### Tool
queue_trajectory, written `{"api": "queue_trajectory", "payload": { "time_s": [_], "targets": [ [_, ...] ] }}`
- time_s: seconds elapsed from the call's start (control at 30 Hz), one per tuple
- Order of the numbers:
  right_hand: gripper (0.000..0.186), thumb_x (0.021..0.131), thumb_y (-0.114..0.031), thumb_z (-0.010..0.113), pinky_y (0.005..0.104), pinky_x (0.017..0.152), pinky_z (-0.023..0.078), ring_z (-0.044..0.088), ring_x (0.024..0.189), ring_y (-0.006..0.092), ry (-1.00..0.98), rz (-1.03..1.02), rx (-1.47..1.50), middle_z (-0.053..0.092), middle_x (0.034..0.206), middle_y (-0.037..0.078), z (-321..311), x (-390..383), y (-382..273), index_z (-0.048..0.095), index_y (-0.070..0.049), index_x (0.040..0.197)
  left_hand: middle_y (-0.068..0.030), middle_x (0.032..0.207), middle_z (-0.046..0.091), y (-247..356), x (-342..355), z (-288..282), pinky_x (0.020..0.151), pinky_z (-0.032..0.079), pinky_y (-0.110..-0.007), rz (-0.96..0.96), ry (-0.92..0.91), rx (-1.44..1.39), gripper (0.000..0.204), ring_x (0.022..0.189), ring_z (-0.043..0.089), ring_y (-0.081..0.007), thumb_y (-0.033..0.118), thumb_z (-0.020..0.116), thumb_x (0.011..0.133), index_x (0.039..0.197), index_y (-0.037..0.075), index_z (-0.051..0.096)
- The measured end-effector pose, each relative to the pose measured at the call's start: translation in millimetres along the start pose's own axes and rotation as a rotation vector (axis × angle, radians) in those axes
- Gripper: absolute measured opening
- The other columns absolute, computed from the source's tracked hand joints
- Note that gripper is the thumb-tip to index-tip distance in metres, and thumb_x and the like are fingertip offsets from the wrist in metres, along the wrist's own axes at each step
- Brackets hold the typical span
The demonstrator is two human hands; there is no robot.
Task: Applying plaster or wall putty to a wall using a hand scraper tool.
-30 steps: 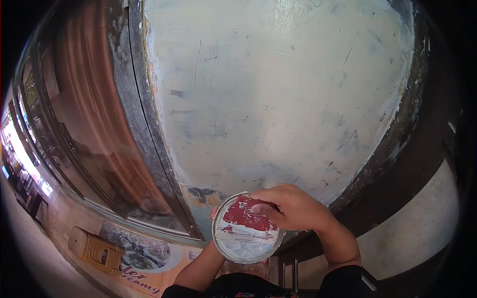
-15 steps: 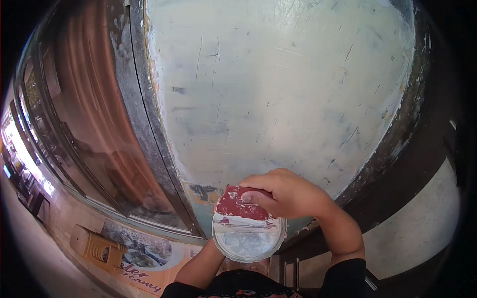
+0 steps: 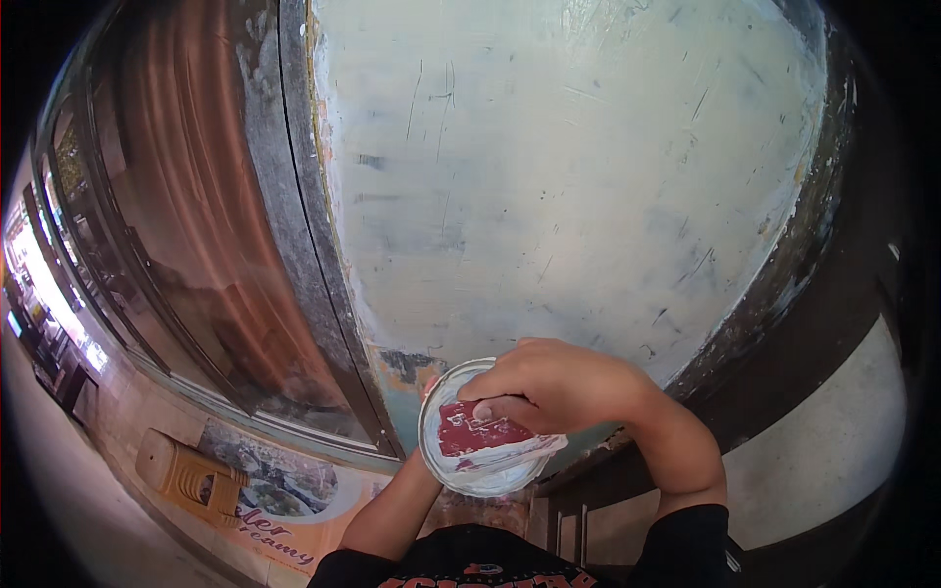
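My right hand [image 3: 554,387] pinches a red putty spreader [image 3: 475,431], its thumb pressed on the top face. White paste coats the spreader's lower edge and specks its surface. The spreader lies over the mouth of a round tub [image 3: 428,459] with white paste inside and on its rim. Behind and under the tub is my left hand [image 3: 428,386], mostly hidden; a bit of finger shows at the tub's left side, supporting it. Ahead rises a wall panel [image 3: 549,216] smeared with pale filler, with dark scratches and patches.
Left of the panel stand a grey frame strip [image 3: 294,196] and glass with a brown curtain [image 3: 186,196] behind. An orange-brown plastic stool [image 3: 191,475] rests on the floor near a printed sheet [image 3: 294,524]. Dark trim [image 3: 784,274] borders the panel's right side.
The spreader has tilted and shifted downward, from the tub's upper edge to across its mouth. The tub has turned its opening more toward me. My view has swung slightly left.
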State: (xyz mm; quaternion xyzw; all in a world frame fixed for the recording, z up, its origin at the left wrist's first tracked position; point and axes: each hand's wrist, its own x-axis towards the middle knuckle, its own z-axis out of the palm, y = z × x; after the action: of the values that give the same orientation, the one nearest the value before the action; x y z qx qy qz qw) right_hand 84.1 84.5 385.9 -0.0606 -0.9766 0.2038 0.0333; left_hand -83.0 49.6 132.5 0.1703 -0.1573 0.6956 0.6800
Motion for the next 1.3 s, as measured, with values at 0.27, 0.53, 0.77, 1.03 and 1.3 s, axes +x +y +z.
{"api": "queue_trajectory", "payload": {
  "time_s": [0.27,0.53,0.77,1.03,1.3],
  "targets": [
    [0.02,0.099,-0.009,0.061,0.0386,0.068,0.051,0.067,0.076,0.0346,0.011,0.061,0.245,0.072,0.091,0.017,-3,-5,7,0.068,-0.005,0.117,-0.0216,0.142,0.057,7,15,2,0.108,0.048,-0.053,-0.024,-0.039,0.016,0.084,0.126,0.058,-0.04,0.062,0.049,0.085,0.144,0.002,0.053],
    [0.019,0.1,-0.014,0.06,0.0419,0.068,0.051,0.067,0.078,0.037,0.14,0.099,0.07,0.071,0.093,0.018,-23,-18,-9,0.069,-0.004,0.114,-0.021,0.141,0.058,31,-5,-8,0.108,0.048,-0.051,-0.036,-0.084,0.038,0.083,0.126,0.058,-0.0389,0.06,0.048,0.086,0.143,0.001,0.054],
    [0.019,0.098,-0.014,0.062,0.0443,0.072,0.052,0.067,0.085,0.039,0.094,0.078,0.018,0.072,0.095,0.018,-22,-12,-13,0.07,-0.005,0.112,-0.0231,0.14,0.058,37,1,11,0.111,0.045,-0.051,0.005,-0.301,0.107,0.092,0.128,0.058,-0.0396,0.061,0.06,0.075,0.144,0.001,0.053],
    [0.019,0.101,-0.015,0.059,0.0397,0.068,0.052,0.066,0.076,0.036,0.11,0.149,0.116,0.071,0.089,0.018,-20,-2,-12,0.069,-0.005,0.114,-0.0218,0.15,0.049,38,-9,21,0.116,0.04,-0.056,0.109,-0.251,0.215,0.102,0.136,0.05,-0.0409,0.059,0.072,0.07,0.151,0.005,0.043],
    [0.021,0.104,-0.018,0.056,0.0348,0.066,0.05,0.064,0.069,0.0194,0.204,0.168,0.326,0.069,0.079,0.012,-7,4,-8,0.068,-0.003,0.113,-0.0212,0.152,0.046,34,-14,37,0.116,0.039,-0.058,0.167,-0.159,0.275,0.105,0.138,0.048,-0.0412,0.058,0.075,0.068,0.153,0.007,0.041]
  ]
}}
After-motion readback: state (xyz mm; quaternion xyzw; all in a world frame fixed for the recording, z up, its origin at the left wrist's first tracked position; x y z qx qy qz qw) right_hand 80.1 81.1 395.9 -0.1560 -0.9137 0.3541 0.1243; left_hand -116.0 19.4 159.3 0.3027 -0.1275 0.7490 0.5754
